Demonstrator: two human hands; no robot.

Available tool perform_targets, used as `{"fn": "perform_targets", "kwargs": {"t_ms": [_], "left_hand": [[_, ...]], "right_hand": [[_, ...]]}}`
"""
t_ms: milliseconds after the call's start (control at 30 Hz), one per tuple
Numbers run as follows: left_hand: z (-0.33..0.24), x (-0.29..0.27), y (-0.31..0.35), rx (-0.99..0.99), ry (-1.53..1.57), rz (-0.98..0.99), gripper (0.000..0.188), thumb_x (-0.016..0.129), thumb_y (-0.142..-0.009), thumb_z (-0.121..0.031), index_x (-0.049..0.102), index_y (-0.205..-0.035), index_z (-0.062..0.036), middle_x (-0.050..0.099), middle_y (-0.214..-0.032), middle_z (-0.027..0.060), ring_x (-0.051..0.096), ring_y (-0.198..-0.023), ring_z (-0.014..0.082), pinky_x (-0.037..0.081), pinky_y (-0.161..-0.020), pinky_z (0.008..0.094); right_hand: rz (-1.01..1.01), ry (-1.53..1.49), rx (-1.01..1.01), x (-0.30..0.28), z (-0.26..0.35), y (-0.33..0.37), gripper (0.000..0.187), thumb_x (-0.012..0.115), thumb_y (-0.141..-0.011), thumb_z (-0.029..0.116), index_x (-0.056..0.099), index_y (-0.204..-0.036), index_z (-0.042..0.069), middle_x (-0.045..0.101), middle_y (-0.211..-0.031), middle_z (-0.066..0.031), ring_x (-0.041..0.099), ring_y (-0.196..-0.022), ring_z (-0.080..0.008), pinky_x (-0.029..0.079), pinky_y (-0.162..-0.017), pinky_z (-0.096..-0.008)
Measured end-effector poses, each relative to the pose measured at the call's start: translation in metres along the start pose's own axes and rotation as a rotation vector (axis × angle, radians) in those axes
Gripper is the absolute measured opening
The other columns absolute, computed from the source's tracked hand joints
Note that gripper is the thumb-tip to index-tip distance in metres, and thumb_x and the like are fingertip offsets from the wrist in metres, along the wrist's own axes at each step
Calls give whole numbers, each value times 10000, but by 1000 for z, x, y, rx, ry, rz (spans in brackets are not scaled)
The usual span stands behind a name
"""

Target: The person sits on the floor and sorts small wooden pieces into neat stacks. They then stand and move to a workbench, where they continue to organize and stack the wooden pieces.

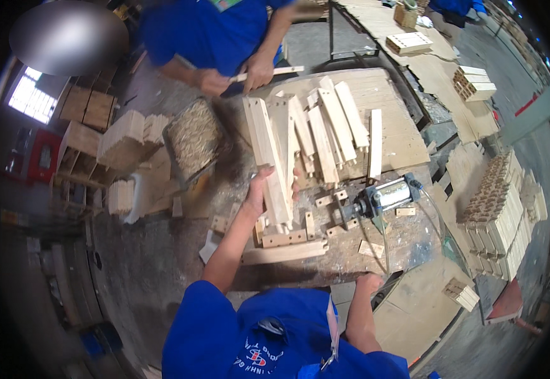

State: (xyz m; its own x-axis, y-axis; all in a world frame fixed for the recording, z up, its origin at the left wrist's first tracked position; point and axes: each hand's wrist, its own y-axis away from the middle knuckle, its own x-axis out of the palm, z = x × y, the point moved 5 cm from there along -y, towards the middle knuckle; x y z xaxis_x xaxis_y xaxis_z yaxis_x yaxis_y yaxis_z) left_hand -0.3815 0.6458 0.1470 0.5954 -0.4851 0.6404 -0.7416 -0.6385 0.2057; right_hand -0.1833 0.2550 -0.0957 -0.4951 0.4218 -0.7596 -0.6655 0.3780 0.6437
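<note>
My left hand [259,189] is closed around a pale wooden frame piece [267,148], made of long bars and held slanting over the workbench [401,252]. Fingertips show on its far side. At the bench's front edge, my right hand [368,282] is curled into a fist; whatever may be inside it is hidden. Below the frame piece lie a drilled wooden block [284,238] and a longer wooden bar [286,252]. A metal pneumatic cylinder [392,194] with hoses is mounted on the bench, beyond my right hand.
Several loose wooden slats [336,123] lie at the bench's far side. Across it, a co-worker's hands [257,71] hold a wooden stick [275,73]. A bin of wood pieces [194,139] stands left. Stacked wooden parts [496,218] sit right, near a plywood sheet [414,309].
</note>
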Motion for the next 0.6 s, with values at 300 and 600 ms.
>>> {"fn": "perform_targets", "kwargs": {"t_ms": [300,600], "left_hand": [[36,-11,125,139,-205,-305,651,525,-858,-403,417,-1318,45,594,-1174,224,646,-947,335,549,-807,451],[86,-39,129,374,-153,-698,825,543,-810,-714,311,-1371,-156,439,-1265,96,458,-1133,219,483,-850,426]], "right_hand": [[65,266,-342,-1,4,12,730,719,-777,166,247,-1254,-123,565,-1192,-266,593,-1114,-367,511,-934,-393],[-204,918,-704,29,12,-16,291,553,-839,276,751,-881,66,729,-899,-110,707,-864,-293,531,-718,-407]]}}
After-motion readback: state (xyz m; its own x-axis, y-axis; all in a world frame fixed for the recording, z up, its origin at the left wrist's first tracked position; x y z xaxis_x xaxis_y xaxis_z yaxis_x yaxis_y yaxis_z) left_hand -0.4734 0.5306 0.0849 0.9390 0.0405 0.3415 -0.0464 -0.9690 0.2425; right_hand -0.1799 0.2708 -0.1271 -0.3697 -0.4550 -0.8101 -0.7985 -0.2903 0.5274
